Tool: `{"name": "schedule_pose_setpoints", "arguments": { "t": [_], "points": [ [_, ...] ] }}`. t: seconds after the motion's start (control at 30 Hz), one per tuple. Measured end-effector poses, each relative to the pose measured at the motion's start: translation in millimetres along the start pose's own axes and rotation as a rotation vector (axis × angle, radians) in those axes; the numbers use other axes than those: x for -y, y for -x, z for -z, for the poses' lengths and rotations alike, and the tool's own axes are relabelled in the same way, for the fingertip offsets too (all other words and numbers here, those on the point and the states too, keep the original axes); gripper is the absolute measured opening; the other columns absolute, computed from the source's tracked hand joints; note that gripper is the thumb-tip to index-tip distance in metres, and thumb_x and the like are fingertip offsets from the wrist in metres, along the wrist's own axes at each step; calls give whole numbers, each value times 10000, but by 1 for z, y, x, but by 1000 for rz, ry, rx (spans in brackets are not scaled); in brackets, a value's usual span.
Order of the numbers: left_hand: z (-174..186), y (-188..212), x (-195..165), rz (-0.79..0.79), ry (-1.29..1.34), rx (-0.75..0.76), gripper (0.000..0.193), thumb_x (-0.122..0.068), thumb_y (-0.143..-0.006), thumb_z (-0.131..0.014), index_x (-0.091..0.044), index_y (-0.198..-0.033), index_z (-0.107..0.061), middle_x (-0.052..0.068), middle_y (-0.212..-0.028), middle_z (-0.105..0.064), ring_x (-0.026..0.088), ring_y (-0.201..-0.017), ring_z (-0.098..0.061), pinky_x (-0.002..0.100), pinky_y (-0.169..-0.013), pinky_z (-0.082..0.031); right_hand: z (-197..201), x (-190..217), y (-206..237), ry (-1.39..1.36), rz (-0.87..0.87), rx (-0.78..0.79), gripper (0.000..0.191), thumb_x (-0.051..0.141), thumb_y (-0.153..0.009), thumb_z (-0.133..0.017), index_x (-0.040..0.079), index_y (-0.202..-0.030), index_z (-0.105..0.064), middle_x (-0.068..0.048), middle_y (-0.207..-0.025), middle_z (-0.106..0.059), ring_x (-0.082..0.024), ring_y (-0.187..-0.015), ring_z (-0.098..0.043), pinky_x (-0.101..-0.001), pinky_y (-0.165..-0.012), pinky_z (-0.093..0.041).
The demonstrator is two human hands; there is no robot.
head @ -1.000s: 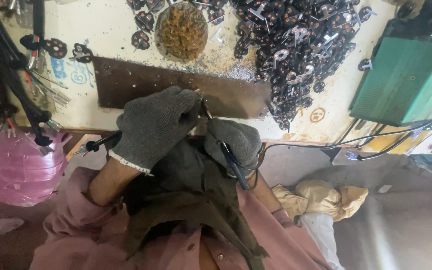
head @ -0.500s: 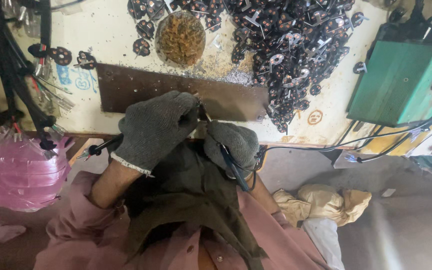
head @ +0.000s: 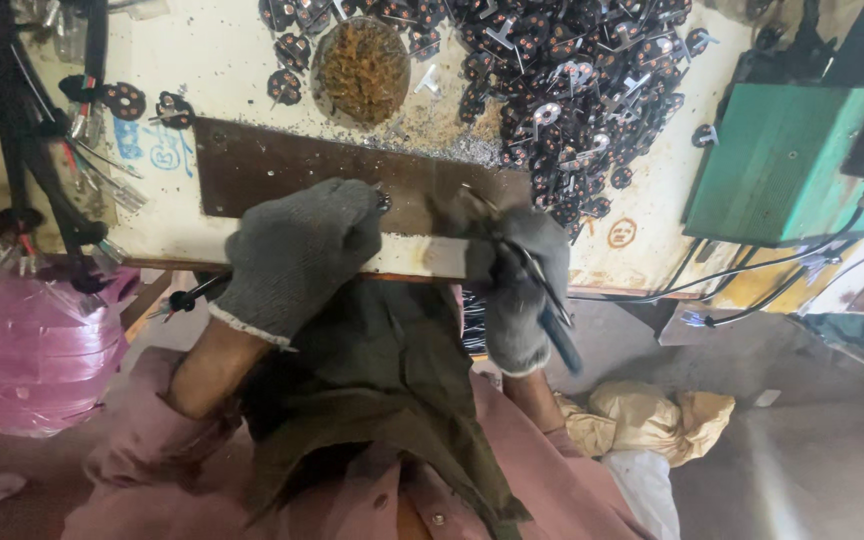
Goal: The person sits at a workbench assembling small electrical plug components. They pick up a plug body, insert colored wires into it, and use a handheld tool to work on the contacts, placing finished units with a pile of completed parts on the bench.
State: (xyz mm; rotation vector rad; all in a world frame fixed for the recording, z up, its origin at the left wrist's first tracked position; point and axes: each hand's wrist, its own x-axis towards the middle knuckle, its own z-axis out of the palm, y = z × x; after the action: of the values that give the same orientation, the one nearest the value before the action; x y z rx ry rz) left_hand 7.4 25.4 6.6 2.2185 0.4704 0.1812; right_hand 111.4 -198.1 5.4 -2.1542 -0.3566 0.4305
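Since a moment ago the left hand (head: pixel 297 255) stays closed on a small part at the brown plate (head: pixel 282 165) on the table (head: pixel 212 60), the right hand (head: pixel 517 275) still holding pliers (head: pixel 542 300) beside it.

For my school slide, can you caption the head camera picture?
Gloved left hand presses on a brown board while the gloved right hand grips blue-handled pliers.
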Motion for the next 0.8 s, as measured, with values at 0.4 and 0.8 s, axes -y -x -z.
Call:
{"name": "schedule_pose_setpoints", "arguments": {
  "t": [0.4,0.8],
  "points": [
    [-8,1,-2,70,56,81,141,-193,-900,-695,-108,-1011,-675,124,-957,-699,351,-824,-696,457,-677,-546,-15,-37,17,-401,-11,47,215,131,-1082,-588,56,-1283,-605,-70,-1125,-636,-161,-929,-603,-309,-796,-514],
    [-6,-4,-1,101,39,144,200,-210,-875,-705,-81,-1017,-649,161,-968,-707,379,-855,-699,493,-702,-546,-65,25,-13,-330,221,27,332,-12,-1029,-690,54,-1339,-591,-136,-1375,-667,-204,-1229,-687,-382,-1005,-590]
  ]
}}
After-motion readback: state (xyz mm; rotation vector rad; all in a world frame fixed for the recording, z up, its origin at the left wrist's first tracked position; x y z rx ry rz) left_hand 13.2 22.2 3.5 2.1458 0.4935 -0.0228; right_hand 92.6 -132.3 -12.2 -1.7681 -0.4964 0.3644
